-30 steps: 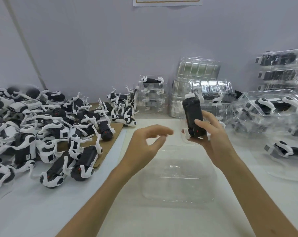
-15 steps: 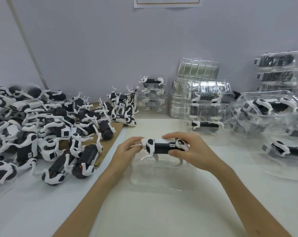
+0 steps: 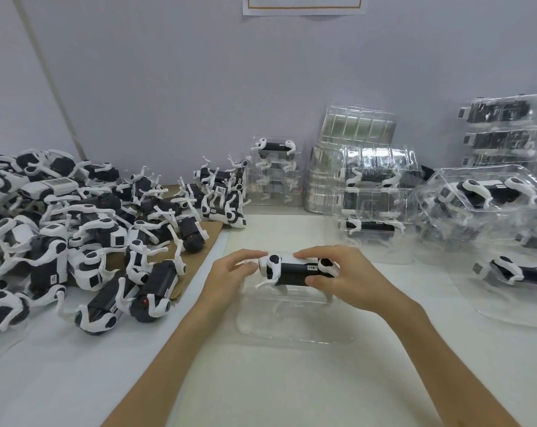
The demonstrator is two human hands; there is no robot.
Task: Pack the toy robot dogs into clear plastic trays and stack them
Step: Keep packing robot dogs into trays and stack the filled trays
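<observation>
A black and white toy robot dog (image 3: 292,268) stands lengthwise in a clear plastic tray (image 3: 295,322) at the table's middle. My right hand (image 3: 350,278) grips its right end, fingers over the top and thumb on the near side. My left hand (image 3: 230,275) holds its left end with curled fingertips. A large heap of loose toy dogs (image 3: 76,235) covers the left of the table, partly on brown cardboard (image 3: 213,232).
Stacks of packed clear trays (image 3: 372,198) stand behind the work spot, with more stacks (image 3: 507,137) at the far right. A packed tray (image 3: 489,195) and another toy dog in a tray (image 3: 520,272) lie at the right. A wall closes the back.
One second ago my right hand held the dog upright in the air, left hand apart. The dog was turned level and lowered into the tray, and both hands now hold it.
</observation>
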